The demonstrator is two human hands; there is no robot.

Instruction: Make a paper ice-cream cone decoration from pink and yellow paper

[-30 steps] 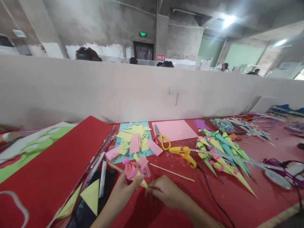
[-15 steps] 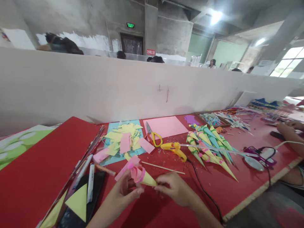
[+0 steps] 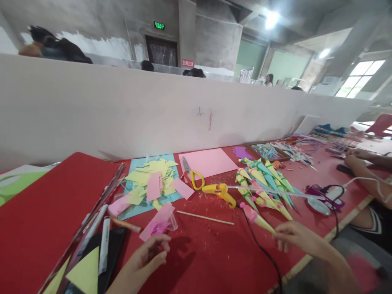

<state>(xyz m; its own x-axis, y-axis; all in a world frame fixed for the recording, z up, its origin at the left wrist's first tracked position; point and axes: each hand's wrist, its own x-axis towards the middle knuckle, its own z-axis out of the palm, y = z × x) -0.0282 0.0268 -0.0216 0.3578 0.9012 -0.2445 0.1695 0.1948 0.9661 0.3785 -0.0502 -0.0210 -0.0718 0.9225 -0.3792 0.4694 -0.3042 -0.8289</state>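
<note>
**Paper cone carried to the pile on the red table**

Head view: the right hand [image 3: 295,239] is seen low on the right, its fingers pinched together on the pointed tip of a yellow paper cone [image 3: 257,217] with a pink top. The cone is held tilted, its pink end up and to the left, just in front of the pile of finished cones [image 3: 268,185], which lies fanned out on the red table [image 3: 214,261]. Whether the held cone touches the pile cannot be told.

The left hand [image 3: 147,255] is found low and left of centre, empty, its fingers loosely curled and apart, hovering over the table. Just beyond its fingertips a pink paper strip [image 3: 156,222] is lying, with a small clear bag beside it. A thin wooden stick [image 3: 205,217] is laid flat between the two hands.

Further back, a yellow glue gun [image 3: 220,192] is resting on the table, its black cord [image 3: 263,249] trailing toward the near edge, passing under the held cone. Yellow-handled scissors [image 3: 191,175] are set just left of the gun, beside a pink sheet [image 3: 206,161]. A heap of yellow and pink scraps [image 3: 151,181] is spread on a blue sheet. On the far left a large red board [image 3: 45,212] is seen, with a marker pen [image 3: 104,245] at its edge.

At the right edge, another person's forearm [image 3: 366,175] is resting on the table, well apart from both hands
</note>
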